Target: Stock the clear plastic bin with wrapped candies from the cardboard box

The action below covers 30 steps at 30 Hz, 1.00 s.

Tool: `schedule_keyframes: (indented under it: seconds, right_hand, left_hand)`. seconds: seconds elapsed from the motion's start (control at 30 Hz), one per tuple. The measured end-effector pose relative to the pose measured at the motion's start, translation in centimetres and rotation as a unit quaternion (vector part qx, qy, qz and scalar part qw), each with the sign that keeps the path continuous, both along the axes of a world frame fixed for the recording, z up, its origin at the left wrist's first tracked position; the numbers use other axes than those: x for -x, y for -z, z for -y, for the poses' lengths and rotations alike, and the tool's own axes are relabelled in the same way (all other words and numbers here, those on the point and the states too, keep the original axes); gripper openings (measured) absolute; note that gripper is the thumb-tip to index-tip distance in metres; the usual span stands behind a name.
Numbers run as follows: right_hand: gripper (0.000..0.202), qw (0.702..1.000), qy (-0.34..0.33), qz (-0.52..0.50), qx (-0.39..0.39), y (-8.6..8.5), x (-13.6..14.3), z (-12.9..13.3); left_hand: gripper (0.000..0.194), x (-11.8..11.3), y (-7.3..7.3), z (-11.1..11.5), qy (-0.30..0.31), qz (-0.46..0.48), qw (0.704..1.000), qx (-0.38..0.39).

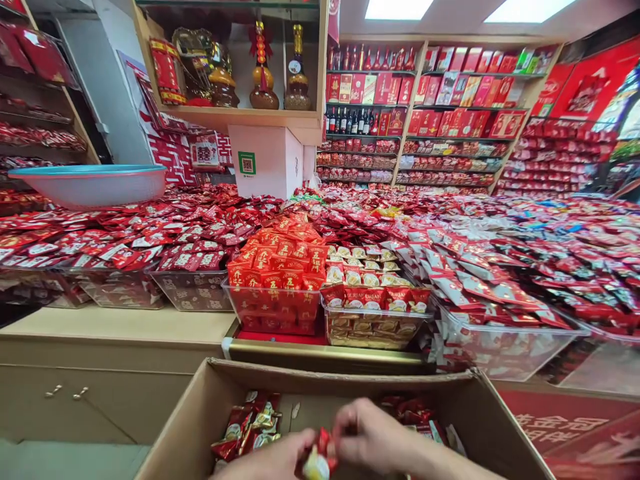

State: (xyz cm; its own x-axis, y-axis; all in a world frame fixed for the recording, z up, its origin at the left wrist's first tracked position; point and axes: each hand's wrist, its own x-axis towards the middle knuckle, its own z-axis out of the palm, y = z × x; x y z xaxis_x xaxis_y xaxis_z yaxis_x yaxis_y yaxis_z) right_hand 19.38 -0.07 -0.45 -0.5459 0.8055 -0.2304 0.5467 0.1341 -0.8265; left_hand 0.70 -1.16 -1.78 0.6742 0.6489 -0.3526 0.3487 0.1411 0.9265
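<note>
Left hand (280, 457) and right hand (369, 433) both pinch one red packet (319, 463) over the open cardboard box (345, 381).

I hold a red packet (319, 465) in my left hand (285, 457), right hand (367, 430) pinching its edge, over an open cardboard box (345, 385).

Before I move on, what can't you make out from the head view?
All in the head view:
Held packet: print too blurred to read.
Right hand: blur leaves unclear whether it grips the packet or only touches it.
Left hand: wrist cut off by the bottom edge.
Cardboard box: near side cut off by the bottom edge; some floor hidden by the hands.
</note>
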Motion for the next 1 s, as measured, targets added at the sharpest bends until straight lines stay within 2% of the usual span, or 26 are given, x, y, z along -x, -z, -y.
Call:
schedule_keyframes:
  seconds: [0.07,0.13,0.2,0.3,0.43,0.53,0.63,0.73,0.8,0.87,0.93,1.0]
  right_hand:
    - [0.025,0.988,0.074,-0.128,0.034,-1.2,-0.3,-0.1]
    - [0.031,0.971,0.103,-0.204,0.065,-2.2,-0.7,-0.1]
    - [0.033,0.965,0.105,-0.227,0.079,-2.8,-1.0,0.0]
    - [0.032,0.961,0.095,-0.243,0.095,-3.2,-0.9,0.3]
    - [0.033,0.948,0.103,-0.282,0.104,-3.4,-0.3,0.7]
    - [0.034,0.951,0.117,-0.277,0.074,-3.4,0.0,0.6]
    - [0.031,0.946,0.143,-0.284,0.061,-3.2,0.3,0.6]
    - [0.024,0.958,0.127,-0.252,0.049,-4.0,0.3,1.0]
    - [0.019,0.979,0.092,-0.179,-0.031,-6.0,-0.3,1.3]
    - [0.018,0.979,0.067,-0.094,-0.165,-9.4,-1.6,1.1]
    - [0.019,0.952,0.074,-0.019,-0.296,-13.6,-3.5,-0.1]
    - [0.020,0.902,0.122,0.063,-0.410,-17.9,-5.7,-2.5]
  left_hand:
    - [0.032,-0.3,-1.8,0.3,-0.041,0.047,0.997,0.042]
    - [0.032,-0.6,-3.4,0.3,-0.086,0.075,0.992,0.054]
    - [0.035,-0.6,-4.6,0.2,-0.134,0.096,0.985,0.051]
    - [0.037,-0.4,-5.6,-0.1,-0.184,0.108,0.977,0.016]
    - [0.032,-0.1,-5.9,-0.2,-0.188,0.107,0.976,0.001]
    - [0.032,-0.4,-5.7,0.0,-0.198,0.132,0.971,0.022]
    - [0.030,-0.8,-5.2,0.4,-0.240,0.161,0.956,0.042]
    - [0.030,-0.8,-5.0,0.6,-0.241,0.202,0.946,0.078]
    - [0.032,-0.5,-5.1,0.6,-0.210,0.249,0.940,0.098]
    - [0.035,-0.1,-5.4,0.4,-0.192,0.283,0.934,0.103]
    - [0.033,0.2,-5.7,0.2,-0.199,0.276,0.936,0.095]
    - [0.030,0.4,-5.7,0.0,-0.212,0.241,0.943,0.081]
